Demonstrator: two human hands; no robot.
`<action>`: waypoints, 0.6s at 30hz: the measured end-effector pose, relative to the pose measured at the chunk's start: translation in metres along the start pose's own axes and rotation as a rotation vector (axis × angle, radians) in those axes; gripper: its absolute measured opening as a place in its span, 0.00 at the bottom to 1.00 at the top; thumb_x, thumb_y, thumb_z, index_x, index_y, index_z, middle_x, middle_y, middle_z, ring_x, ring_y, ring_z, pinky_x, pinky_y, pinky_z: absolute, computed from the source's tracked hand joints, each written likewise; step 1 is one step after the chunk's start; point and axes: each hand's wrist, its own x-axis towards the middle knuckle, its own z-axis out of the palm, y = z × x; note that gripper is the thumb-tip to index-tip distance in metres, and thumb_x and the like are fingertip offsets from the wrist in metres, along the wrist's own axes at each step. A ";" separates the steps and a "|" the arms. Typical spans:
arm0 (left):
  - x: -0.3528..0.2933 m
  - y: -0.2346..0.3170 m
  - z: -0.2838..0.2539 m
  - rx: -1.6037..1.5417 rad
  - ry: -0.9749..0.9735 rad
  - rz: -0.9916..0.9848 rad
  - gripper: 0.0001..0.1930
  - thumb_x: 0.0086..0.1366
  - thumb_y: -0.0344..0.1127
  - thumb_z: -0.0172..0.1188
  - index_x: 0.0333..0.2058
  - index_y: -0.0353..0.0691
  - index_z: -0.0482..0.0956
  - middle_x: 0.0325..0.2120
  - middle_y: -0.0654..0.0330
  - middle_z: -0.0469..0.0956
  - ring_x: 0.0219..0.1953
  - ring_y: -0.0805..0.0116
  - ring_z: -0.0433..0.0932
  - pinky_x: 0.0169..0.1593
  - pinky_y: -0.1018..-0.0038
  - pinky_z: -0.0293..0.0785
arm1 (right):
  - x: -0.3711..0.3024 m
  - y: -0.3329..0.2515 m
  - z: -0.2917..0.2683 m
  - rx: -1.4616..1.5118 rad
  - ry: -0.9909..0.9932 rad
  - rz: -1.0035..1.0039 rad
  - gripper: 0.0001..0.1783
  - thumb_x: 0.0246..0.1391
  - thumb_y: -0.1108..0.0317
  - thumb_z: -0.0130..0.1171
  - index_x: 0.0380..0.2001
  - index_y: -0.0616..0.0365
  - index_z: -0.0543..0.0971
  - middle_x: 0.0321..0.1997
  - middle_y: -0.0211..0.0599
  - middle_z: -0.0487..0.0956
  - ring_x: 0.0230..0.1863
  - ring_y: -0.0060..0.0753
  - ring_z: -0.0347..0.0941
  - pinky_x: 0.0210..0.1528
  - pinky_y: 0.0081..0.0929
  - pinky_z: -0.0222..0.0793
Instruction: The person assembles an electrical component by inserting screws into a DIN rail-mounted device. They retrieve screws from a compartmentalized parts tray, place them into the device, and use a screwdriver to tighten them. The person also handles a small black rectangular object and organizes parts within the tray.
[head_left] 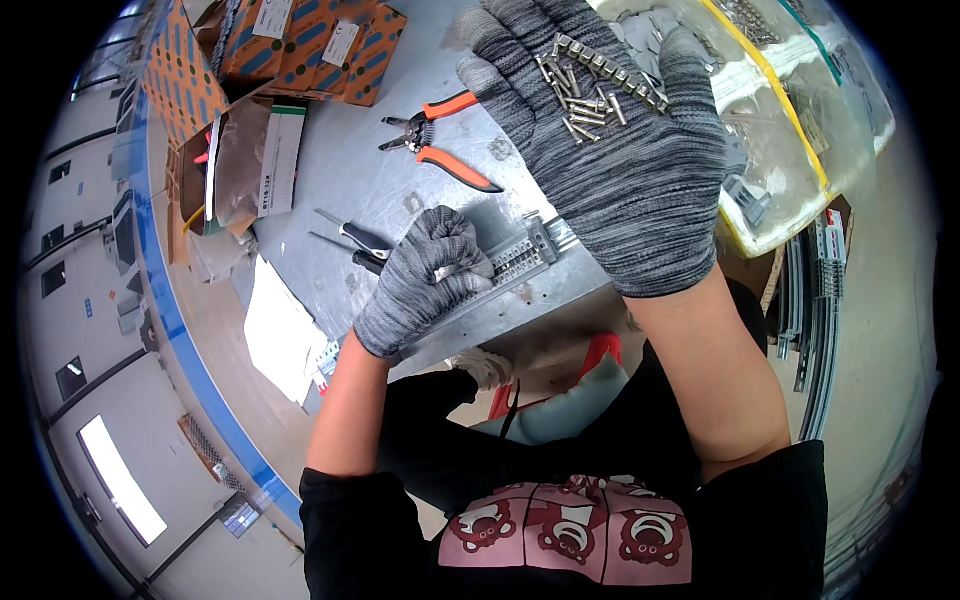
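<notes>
My right hand [640, 190], in a grey knit glove, is held palm up above the grey metal table [350, 170]. Several small metal pieces [590, 90] lie loose on its palm and fingers. My left hand [425, 280], also in a grey glove, is curled with its fingertips pinched on one small metal piece [447, 272]. It rests against a grey terminal block strip [522, 258] mounted on a metal rail at the table's near edge. The strip's left end is hidden under the left hand.
Orange-handled pliers [445, 140] lie on the table beyond the hands, with two screwdrivers [350, 240] to the left. Orange and blue boxes [310, 45] are stacked at the far left. Clear plastic bags of parts [790, 130] sit on the right, metal rails [825, 300] beside them, white paper [285, 330] near left.
</notes>
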 end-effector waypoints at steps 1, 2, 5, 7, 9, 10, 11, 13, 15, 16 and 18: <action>0.001 0.001 -0.001 0.027 -0.003 0.023 0.23 0.45 0.45 0.74 0.34 0.34 0.78 0.36 0.57 0.72 0.43 0.57 0.71 0.52 0.64 0.66 | 0.000 0.001 0.000 0.001 0.004 -0.003 0.42 0.65 0.40 0.25 0.68 0.65 0.52 0.73 0.55 0.51 0.74 0.52 0.45 0.75 0.47 0.39; 0.002 0.002 -0.001 0.055 -0.007 0.047 0.23 0.45 0.45 0.74 0.34 0.34 0.78 0.36 0.57 0.72 0.43 0.58 0.71 0.52 0.63 0.66 | 0.000 -0.001 0.000 -0.005 0.010 -0.003 0.42 0.65 0.40 0.25 0.68 0.65 0.52 0.73 0.55 0.51 0.74 0.52 0.45 0.75 0.47 0.39; 0.001 0.001 0.002 0.040 0.026 0.034 0.22 0.45 0.45 0.73 0.34 0.35 0.79 0.38 0.57 0.73 0.44 0.57 0.71 0.52 0.63 0.67 | -0.002 -0.003 0.002 -0.006 0.023 -0.010 0.43 0.64 0.39 0.24 0.68 0.65 0.52 0.73 0.55 0.51 0.74 0.52 0.45 0.75 0.48 0.38; 0.001 0.000 0.001 0.098 0.004 0.058 0.21 0.46 0.44 0.73 0.33 0.36 0.79 0.38 0.56 0.73 0.44 0.56 0.72 0.51 0.63 0.67 | -0.003 -0.002 0.001 -0.006 0.031 -0.010 0.43 0.64 0.39 0.24 0.68 0.65 0.51 0.73 0.55 0.51 0.74 0.53 0.45 0.75 0.48 0.38; 0.003 0.002 -0.002 0.131 -0.020 0.088 0.20 0.46 0.43 0.73 0.33 0.37 0.79 0.38 0.56 0.73 0.44 0.56 0.72 0.51 0.64 0.68 | -0.005 -0.001 0.001 -0.008 0.042 -0.009 0.43 0.64 0.39 0.24 0.68 0.65 0.51 0.73 0.55 0.50 0.74 0.53 0.45 0.75 0.48 0.38; 0.005 0.006 -0.004 0.137 -0.032 0.104 0.19 0.47 0.43 0.73 0.33 0.37 0.79 0.37 0.56 0.73 0.43 0.55 0.72 0.51 0.64 0.68 | -0.005 -0.001 0.002 -0.011 0.047 -0.008 0.43 0.64 0.38 0.24 0.68 0.65 0.51 0.73 0.56 0.50 0.74 0.53 0.44 0.75 0.48 0.38; 0.007 0.009 -0.005 0.145 -0.043 0.122 0.19 0.47 0.43 0.73 0.33 0.37 0.79 0.36 0.56 0.73 0.43 0.55 0.72 0.51 0.65 0.68 | -0.005 -0.001 0.002 -0.016 0.052 -0.009 0.44 0.64 0.38 0.24 0.68 0.65 0.51 0.73 0.56 0.50 0.74 0.53 0.44 0.75 0.48 0.38; 0.010 0.015 -0.005 0.117 -0.067 0.034 0.18 0.49 0.39 0.71 0.37 0.36 0.79 0.36 0.54 0.73 0.41 0.53 0.71 0.50 0.63 0.69 | -0.007 -0.001 0.003 -0.024 0.062 -0.006 0.44 0.64 0.38 0.24 0.68 0.65 0.51 0.73 0.56 0.50 0.74 0.53 0.44 0.75 0.48 0.38; 0.015 0.017 -0.007 0.072 -0.134 -0.066 0.20 0.49 0.37 0.71 0.40 0.36 0.78 0.36 0.54 0.73 0.41 0.55 0.72 0.49 0.64 0.70 | -0.005 -0.003 0.007 -0.037 0.070 -0.009 0.44 0.64 0.38 0.23 0.68 0.65 0.51 0.73 0.56 0.50 0.75 0.53 0.44 0.75 0.48 0.38; 0.018 0.017 -0.008 0.039 -0.191 -0.126 0.21 0.49 0.37 0.72 0.41 0.37 0.78 0.35 0.56 0.74 0.41 0.58 0.73 0.50 0.66 0.70 | -0.004 -0.003 0.006 -0.045 0.080 -0.008 0.44 0.64 0.37 0.23 0.68 0.65 0.51 0.73 0.56 0.50 0.75 0.53 0.44 0.75 0.48 0.38; 0.023 0.018 -0.012 -0.039 -0.235 -0.251 0.25 0.49 0.37 0.74 0.45 0.36 0.77 0.36 0.58 0.76 0.41 0.64 0.74 0.50 0.70 0.71 | 0.000 -0.003 0.007 -0.053 0.082 -0.004 0.44 0.64 0.37 0.23 0.68 0.65 0.51 0.73 0.56 0.50 0.75 0.53 0.44 0.75 0.48 0.37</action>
